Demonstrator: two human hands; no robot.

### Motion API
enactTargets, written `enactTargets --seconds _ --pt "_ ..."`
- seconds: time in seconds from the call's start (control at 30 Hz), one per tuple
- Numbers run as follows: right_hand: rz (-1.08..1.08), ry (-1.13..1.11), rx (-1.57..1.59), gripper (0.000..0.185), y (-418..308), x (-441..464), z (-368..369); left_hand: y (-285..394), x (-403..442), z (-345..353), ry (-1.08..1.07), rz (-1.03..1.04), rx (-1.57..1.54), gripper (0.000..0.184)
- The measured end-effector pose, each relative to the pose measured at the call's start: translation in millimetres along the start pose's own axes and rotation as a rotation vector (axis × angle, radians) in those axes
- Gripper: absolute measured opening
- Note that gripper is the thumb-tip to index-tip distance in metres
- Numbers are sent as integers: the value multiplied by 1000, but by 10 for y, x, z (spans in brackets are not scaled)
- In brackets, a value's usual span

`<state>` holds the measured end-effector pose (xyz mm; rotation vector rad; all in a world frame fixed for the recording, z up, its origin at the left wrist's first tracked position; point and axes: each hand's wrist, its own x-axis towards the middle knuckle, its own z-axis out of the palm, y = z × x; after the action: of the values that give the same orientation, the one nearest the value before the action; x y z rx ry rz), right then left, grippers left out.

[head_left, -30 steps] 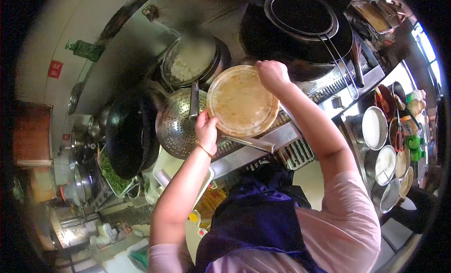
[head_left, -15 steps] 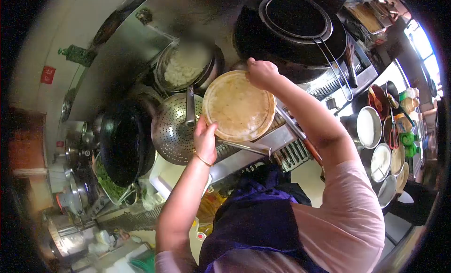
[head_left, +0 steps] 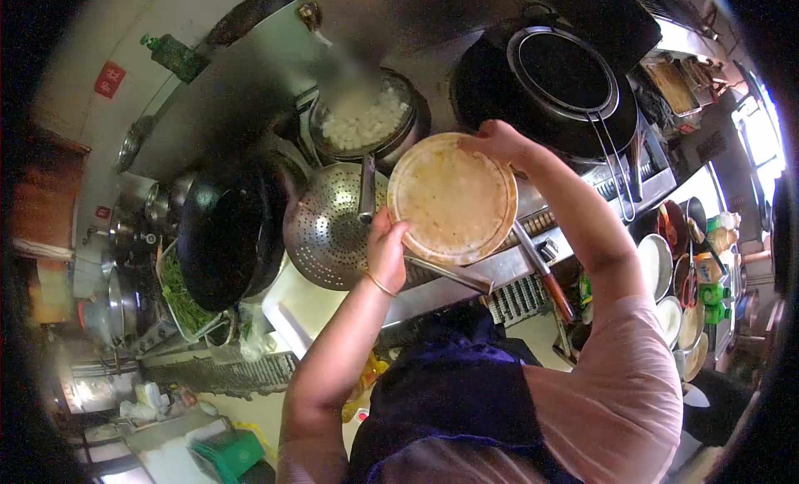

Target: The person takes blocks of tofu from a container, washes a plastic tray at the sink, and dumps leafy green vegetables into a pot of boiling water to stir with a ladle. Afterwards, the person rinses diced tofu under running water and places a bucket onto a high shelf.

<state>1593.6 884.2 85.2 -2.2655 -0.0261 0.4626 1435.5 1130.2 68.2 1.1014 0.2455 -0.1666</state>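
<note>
A round pale lid or plate with a ridged rim [head_left: 454, 199] is held tilted over the front of the stove. My left hand [head_left: 389, 251] grips its lower left edge, thumb on the near face. At the upper right edge, my right hand [head_left: 498, 143] is closed on the rim. Just beyond it stands a pot [head_left: 418, 126] with white chunks [head_left: 366, 128] inside, partly blurred by steam. A perforated metal strainer [head_left: 329, 226] lies left of the round piece, beside my left hand.
A black wok [head_left: 225, 238] stands at left, near a tray of greens [head_left: 185, 292]. At upper right, a round-framed strainer [head_left: 566, 72] rests on another dark wok. Bowls [head_left: 656, 263] line the right side. A wooden-handled tool [head_left: 551, 288] lies on the stove front.
The view has shifted, so the stove items appear farther right. Both hands still hold the round piece. More of the white chunks and the wooden-handled tool now show.
</note>
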Motion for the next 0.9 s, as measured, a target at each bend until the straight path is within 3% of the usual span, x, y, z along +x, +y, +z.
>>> enactTargets --seconds 0.1,0.13,0.23,0.33,0.57,0.6,0.7,0.73,0.9 --pt "-39 -216 191 55 -346 -153 -193 98 -80 64 83 -26 28 32" --pt "-90 -179 298 45 -592 -404 -259 147 -116 81 117 -42 81 31" --pt "-146 -485 671 33 -699 -269 -170 20 -47 -246 159 -110 102 25" --pt "-148 -475 982 24 -790 -270 50 100 -70 -373 112 -208 54 21" --pt "-36 -548 1122 39 -1056 -464 491 5 -300 -615 -9 -302 -97 24" --pt "-267 -390 788 39 -939 -380 521 17 -371 -627 -22 -274 -80 22" --pt "-650 -166 -301 28 -501 -247 471 -115 -437 -759 53 -273 -82 21" --pt "-737 -151 -524 27 -292 -197 528 -144 -435 -776 75 -261 -78 20" --pt "-997 -363 -864 25 862 -155 1187 -109 -487 -702 178 -219 -25 19"
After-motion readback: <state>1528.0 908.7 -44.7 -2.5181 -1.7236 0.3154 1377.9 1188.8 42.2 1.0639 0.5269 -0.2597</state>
